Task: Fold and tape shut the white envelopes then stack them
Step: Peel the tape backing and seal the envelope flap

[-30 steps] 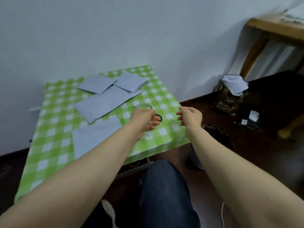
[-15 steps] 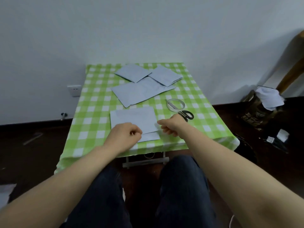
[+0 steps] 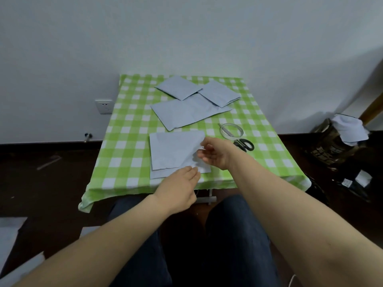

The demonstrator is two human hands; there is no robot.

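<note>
Three envelopes beyond held envelope; tape roll, scissors right

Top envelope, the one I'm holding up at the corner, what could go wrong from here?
1. The top envelope lies askew on a second envelope; the left hand only touches its near edge, so both may slide and the fold run crooked.
2. The right hand pinches a wrinkled corner; pulling could tear it.
3. The scissors sit beside that wrist and might get knocked.
</note>
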